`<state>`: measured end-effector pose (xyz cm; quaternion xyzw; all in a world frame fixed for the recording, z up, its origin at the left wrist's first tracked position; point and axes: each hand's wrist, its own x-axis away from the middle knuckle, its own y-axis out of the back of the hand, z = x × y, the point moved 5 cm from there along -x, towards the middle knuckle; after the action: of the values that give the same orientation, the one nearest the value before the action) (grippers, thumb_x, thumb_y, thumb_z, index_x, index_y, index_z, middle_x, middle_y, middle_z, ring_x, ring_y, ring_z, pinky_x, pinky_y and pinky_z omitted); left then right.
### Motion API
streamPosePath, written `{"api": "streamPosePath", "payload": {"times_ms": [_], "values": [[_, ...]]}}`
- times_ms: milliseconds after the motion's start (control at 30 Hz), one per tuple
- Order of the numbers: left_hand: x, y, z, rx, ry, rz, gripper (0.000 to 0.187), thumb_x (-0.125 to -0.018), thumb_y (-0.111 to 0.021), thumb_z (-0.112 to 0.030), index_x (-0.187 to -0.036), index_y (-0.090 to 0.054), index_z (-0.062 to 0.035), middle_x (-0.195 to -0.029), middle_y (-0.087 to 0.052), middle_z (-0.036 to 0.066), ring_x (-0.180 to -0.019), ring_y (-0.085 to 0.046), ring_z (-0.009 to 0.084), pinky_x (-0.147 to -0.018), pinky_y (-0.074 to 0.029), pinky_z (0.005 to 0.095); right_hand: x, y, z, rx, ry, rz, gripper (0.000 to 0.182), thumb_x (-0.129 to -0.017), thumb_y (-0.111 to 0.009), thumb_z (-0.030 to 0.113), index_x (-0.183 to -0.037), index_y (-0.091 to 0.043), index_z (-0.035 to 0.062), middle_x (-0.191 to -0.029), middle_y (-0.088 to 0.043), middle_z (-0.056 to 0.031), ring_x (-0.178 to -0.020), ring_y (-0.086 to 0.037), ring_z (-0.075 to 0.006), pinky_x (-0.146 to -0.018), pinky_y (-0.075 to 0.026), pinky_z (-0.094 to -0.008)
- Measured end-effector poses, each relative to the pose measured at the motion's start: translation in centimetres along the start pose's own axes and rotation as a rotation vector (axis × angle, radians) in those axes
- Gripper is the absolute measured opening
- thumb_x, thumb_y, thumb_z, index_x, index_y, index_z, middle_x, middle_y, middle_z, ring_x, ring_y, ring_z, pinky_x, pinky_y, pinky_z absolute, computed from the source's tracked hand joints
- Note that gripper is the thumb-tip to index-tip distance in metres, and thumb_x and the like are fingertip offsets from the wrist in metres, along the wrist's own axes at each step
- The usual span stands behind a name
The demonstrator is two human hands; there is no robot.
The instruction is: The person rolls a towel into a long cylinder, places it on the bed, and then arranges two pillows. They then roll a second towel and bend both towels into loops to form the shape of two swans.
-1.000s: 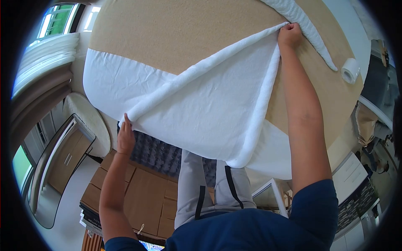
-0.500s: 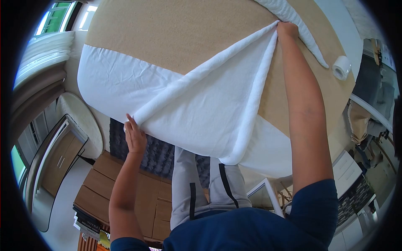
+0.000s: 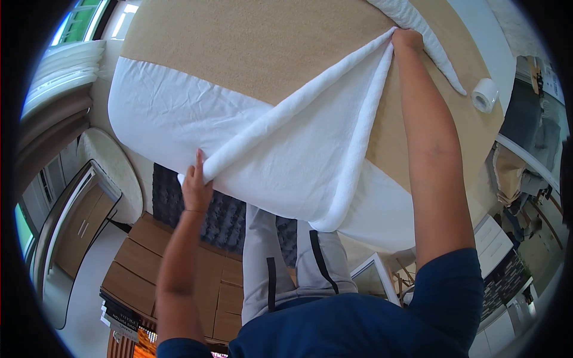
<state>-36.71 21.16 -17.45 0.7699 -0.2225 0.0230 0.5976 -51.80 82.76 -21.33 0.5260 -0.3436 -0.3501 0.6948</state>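
A white towel (image 3: pixel 286 158) lies over the near side of the bed, both of its long edges rolled inward into a V. At the far point of the V, my right hand (image 3: pixel 408 40) is closed on the towel. My left hand (image 3: pixel 196 188) grips the lower end of the left roll at the bed's near edge, its index finger stretched along the roll. A small white tip of cloth sticks out left of that hand. Right beside my right hand lies another white piece of fabric (image 3: pixel 427 36), tapering to a point.
A beige blanket (image 3: pixel 221 45) and a white sheet (image 3: pixel 149 107) cover the bed. A white paper roll (image 3: pixel 485 95) stands near its right edge. Below are a dark shaggy rug (image 3: pixel 221 224) and a brown wooden cabinet (image 3: pixel 143 256). A mirror (image 3: pixel 83 221) leans at left.
My left hand has moved slightly up and right along the left roll, shifting that roll inward. The sheet beside it shows more wrinkles. My right hand stays at the point.
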Motion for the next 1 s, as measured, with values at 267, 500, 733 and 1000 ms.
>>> {"api": "streamPosePath", "payload": {"times_ms": [267,500,733,1000], "values": [[5.3,-1.5,-0.9,0.308,0.068,0.001,0.072,-0.075,-0.058,0.004,-0.140,-0.031,-0.0102,-0.090,-0.049,0.012,-0.080,-0.053,0.0279,-0.069,-0.046,0.0358,0.9,0.7,0.4,-0.085,-0.024,-0.037,0.027,-0.071,-0.061,0.023,-0.087,-0.069,0.0021,-0.093,-0.066,-0.0182,-0.090,-0.064,-0.0323,-0.080,-0.051,-0.0358],[2.1,0.3,-0.9,0.175,-0.118,-0.098,0.074,-0.068,-0.069,-0.004,-0.135,-0.041,-0.0154,-0.086,-0.053,0.012,-0.074,-0.055,0.0284,-0.068,-0.048,0.0375,1.2,1.1,0.7,-0.035,0.010,-0.051,0.028,-0.071,-0.060,0.024,-0.086,-0.070,0.0020,-0.092,-0.066,-0.0186,-0.089,-0.064,-0.0333,-0.080,-0.051,-0.0369],[6.4,-4.4,-6.5,0.078,0.208,-0.268,0.081,-0.066,-0.065,-0.002,-0.139,-0.032,-0.0094,-0.079,-0.049,0.011,-0.067,-0.054,0.0293,-0.061,-0.046,0.0389,1.2,1.1,0.8,-0.054,0.015,-0.048,0.029,-0.070,-0.056,0.021,-0.086,-0.069,0.0002,-0.092,-0.066,-0.0207,-0.089,-0.064,-0.0340,-0.080,-0.051,-0.0382],[7.3,-3.9,-3.4,0.357,0.135,0.113,0.067,-0.074,-0.064,0.000,-0.135,-0.039,-0.0089,-0.100,-0.050,0.014,-0.088,-0.053,0.0319,-0.074,-0.046,0.0384,0.1,-0.1,0.0,0.002,0.013,-0.071,0.028,-0.071,-0.055,0.027,-0.086,-0.070,0.0086,-0.092,-0.067,-0.0145,-0.088,-0.064,-0.0317,-0.079,-0.050,-0.0378]]}}
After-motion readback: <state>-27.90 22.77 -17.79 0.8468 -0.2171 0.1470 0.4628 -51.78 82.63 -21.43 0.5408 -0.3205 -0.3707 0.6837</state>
